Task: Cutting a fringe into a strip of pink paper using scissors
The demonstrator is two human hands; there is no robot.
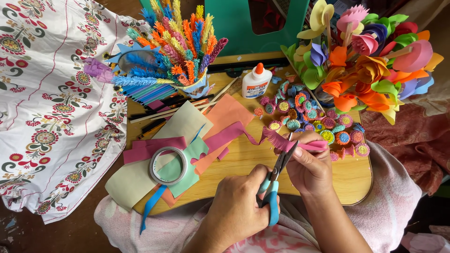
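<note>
A wooden worktop [243,164] on the lap carries paper scraps, with paper flowers [370,61] at two o'clock. At centre, the right hand [310,167] pinches a pink paper strip [286,141]; the left hand [243,206] grips blue-handled scissors [276,180], blades parted on it. Fringing seems underway; the next snip needs even spacing.

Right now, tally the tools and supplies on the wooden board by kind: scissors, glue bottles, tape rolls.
Blue-handled scissors, in the left hand, cutting the pink paper strip held by the right hand: 1
White glue bottle with orange cap: 1
Clear tape roll: 1
Total: 3
</note>
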